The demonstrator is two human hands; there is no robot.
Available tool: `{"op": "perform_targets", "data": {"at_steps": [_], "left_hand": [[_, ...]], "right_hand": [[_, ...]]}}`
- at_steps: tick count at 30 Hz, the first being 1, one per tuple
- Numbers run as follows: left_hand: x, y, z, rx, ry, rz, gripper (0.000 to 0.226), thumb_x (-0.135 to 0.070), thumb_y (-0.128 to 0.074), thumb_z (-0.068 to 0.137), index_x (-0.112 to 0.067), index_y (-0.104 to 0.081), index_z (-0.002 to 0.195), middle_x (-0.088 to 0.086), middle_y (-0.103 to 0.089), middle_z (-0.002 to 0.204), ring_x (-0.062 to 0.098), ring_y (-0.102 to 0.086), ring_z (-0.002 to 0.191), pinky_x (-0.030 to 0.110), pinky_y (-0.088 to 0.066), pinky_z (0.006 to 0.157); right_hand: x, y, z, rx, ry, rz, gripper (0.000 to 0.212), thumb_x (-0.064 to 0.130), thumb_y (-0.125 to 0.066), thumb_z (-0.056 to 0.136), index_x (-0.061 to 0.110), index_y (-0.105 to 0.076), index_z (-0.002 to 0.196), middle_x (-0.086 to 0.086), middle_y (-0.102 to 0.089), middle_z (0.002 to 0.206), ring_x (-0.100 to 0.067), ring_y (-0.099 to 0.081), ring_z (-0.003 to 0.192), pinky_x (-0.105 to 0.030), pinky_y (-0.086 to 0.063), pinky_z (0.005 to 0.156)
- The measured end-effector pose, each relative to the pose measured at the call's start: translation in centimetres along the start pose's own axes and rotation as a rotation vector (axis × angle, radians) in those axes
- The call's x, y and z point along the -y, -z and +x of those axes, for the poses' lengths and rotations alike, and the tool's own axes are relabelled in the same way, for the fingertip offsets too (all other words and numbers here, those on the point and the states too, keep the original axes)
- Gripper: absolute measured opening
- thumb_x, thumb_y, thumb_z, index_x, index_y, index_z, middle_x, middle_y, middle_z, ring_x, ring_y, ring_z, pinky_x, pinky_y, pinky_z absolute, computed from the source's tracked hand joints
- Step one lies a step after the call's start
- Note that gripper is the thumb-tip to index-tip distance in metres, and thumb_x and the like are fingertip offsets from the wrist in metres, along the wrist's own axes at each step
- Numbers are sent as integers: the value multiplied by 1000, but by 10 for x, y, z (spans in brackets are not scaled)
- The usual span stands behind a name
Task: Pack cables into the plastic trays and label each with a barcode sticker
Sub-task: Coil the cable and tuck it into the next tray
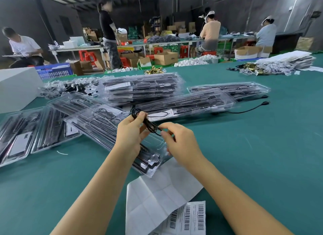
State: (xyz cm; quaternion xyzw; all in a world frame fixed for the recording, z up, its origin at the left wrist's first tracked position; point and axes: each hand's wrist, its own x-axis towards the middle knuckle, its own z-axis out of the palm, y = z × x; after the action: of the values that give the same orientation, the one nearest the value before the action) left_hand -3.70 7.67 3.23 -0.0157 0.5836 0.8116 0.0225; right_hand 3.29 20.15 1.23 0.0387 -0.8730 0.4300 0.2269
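Leftmost, filled plastic trays (pixel 21 136) are spread along the table's (pixel 262 147) left edge. Above the nearest tray (pixel 111 129), a coiled black cable (pixel 148 124) is gripped by the left hand (pixel 131 131) and pinched at its lower end by the right hand (pixel 181 142). Barcode stickers (pixel 190 219) lie at the near edge.

We cannot see the near part of the open plastic tray (pixel 111 129); the left hand (pixel 130 131) and its forearm cover it. The right hand (pixel 181 143) hides the near end of the black cable (pixel 150 125). The barcode sticker sheet (pixel 192 217) runs off the near edge, and its print is too small for us to read. Trays at the far left (pixel 15 138) are cut by the frame. The far workers' benches are blurred.
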Motion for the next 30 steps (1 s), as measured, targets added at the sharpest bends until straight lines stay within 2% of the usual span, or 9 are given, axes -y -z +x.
{"op": "perform_targets", "data": {"at_steps": [2,4,8,12,15,19,23,25,30], "left_hand": [[-1,-1,0,4,22,-104,14,-14,-59,95,-4,-66,88,-1,-68,68,13,-66,63,28,-60,63],[1,-3,-2,6,11,-112,14,-15,-59,95,-4,-65,88,0,-67,69,13,-67,61,24,-58,58],[8,-5,-4,29,-61,64,19,-21,-63,93,-1,-61,93,7,-64,76,15,-69,66,23,-57,62],[12,-9,-10,70,-172,299,9,-19,-64,91,-10,-63,92,9,-72,86,20,-70,79,35,-58,80],[15,-12,-17,210,-254,352,11,-12,-58,94,-15,-67,90,2,-73,81,21,-70,84,36,-56,82],[18,-12,-18,225,-121,86,14,-7,-52,97,-10,-66,95,5,-61,75,18,-69,72,27,-57,70],[17,-10,-16,264,-40,-75,14,-6,-50,98,-7,-64,96,2,-60,71,12,-60,58,22,-55,63],[16,-11,-17,272,-58,-3,14,-8,-51,98,-9,-65,96,0,-62,73,9,-59,56,20,-54,61],[16,-11,-19,333,-180,318,17,-9,-54,96,-20,-66,102,-5,-71,80,4,-61,59,15,-43,56]], "right_hand": [[-1,4,2,34,-142,272,14,14,-59,93,20,-70,98,4,-56,65,-16,-56,48,-29,-50,47],[-2,8,4,79,-234,363,11,16,-65,89,24,-72,87,11,-56,59,-6,-49,45,-19,-41,46],[-10,12,7,22,-274,286,14,21,-74,82,25,-67,71,16,-60,58,4,-51,53,-12,-39,56],[-12,9,7,24,-276,196,13,24,-73,83,21,-66,73,12,-61,66,3,-52,59,-10,-38,57],[-13,11,7,23,-260,173,10,23,-74,82,20,-68,75,12,-63,67,5,-53,59,-7,-39,56],[-14,24,10,42,-270,265,10,16,-77,79,20,-68,76,9,-65,67,3,-55,57,-11,-43,56],[-14,41,14,68,-328,543,10,0,-71,82,10,-69,83,-1,-63,69,-11,-62,62,-19,-53,61],[-12,45,14,74,-312,580,14,-4,-68,83,9,-69,86,-5,-61,75,-13,-64,63,-22,-56,65],[-8,46,12,40,-133,406,19,-5,-67,83,13,-66,88,-4,-60,76,-13,-62,64,-22,-56,67]]}}
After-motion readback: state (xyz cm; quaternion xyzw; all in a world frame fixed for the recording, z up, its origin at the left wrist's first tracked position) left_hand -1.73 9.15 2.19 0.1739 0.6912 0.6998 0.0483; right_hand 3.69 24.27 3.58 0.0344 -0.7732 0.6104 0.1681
